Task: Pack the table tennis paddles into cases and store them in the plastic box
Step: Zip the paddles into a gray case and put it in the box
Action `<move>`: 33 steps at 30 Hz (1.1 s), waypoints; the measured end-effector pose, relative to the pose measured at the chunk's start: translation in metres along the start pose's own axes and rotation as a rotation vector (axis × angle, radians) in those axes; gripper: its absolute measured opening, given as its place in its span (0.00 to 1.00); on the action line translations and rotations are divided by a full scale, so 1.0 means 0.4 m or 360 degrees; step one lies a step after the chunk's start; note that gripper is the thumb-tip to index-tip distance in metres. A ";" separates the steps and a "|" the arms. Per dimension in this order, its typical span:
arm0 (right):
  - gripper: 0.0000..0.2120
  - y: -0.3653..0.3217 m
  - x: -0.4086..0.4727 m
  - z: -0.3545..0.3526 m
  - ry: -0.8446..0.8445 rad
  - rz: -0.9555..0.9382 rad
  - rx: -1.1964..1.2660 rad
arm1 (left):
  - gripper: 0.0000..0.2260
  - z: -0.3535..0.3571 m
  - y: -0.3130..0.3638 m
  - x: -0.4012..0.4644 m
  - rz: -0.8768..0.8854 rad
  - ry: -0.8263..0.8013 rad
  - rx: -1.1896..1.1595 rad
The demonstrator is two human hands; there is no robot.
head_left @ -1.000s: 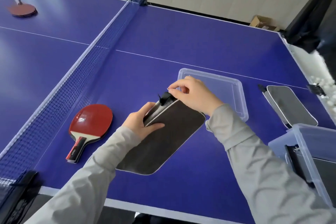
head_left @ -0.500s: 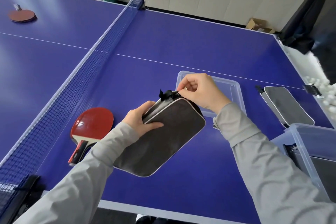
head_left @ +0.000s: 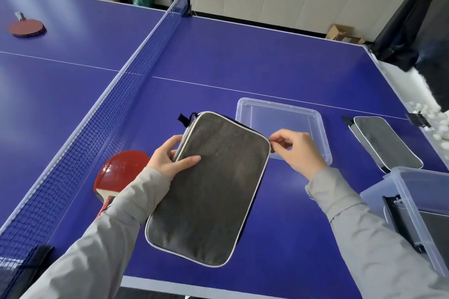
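A dark grey paddle case (head_left: 209,184) with light piping is held above the blue table. My left hand (head_left: 170,156) grips its left edge, thumb on top. My right hand (head_left: 295,150) pinches the zipper pull at the case's right corner. A red paddle (head_left: 121,172) lies on the table left of the case, partly hidden by my left sleeve. A second grey case (head_left: 386,143) lies at the right. The clear plastic box (head_left: 413,204) stands at the lower right with a dark case inside it.
The box's clear lid (head_left: 281,128) lies flat behind the held case. The net (head_left: 116,94) runs along the left. Another red paddle (head_left: 25,28) lies far left beyond the net. White balls (head_left: 435,124) sit past the table's right edge.
My right hand has drawn the zipper from the case's top corner around to its right corner. The case has turned flatter and now shows its full face.
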State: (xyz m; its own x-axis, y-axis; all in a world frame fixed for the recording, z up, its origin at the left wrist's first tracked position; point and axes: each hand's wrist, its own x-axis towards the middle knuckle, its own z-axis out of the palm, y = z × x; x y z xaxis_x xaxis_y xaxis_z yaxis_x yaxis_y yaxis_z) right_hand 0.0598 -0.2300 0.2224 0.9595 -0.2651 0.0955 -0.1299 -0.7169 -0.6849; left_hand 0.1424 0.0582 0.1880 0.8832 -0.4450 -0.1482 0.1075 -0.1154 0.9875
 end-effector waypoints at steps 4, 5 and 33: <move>0.04 0.030 -0.040 0.015 0.0047 0.0056 0.0043 | 0.15 -0.002 -0.014 0.006 -0.0106 0.0048 -0.0138; 0.04 0.033 -0.050 0.022 0.0062 0.0053 0.0038 | 0.17 0.001 -0.018 0.007 -0.0134 0.0058 -0.0164; 0.06 -0.056 -0.383 0.279 0.0310 0.0174 0.0486 | 0.24 0.151 -0.089 0.040 -0.0479 0.1652 -0.0747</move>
State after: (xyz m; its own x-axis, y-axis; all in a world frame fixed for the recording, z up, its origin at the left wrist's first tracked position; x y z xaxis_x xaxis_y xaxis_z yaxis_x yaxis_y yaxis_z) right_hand -0.0565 -0.1013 0.1426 0.8748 -0.4680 0.1256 -0.1199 -0.4601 -0.8797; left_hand 0.1251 0.0017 0.1471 0.7186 0.5054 -0.4776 0.3411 0.3424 0.8755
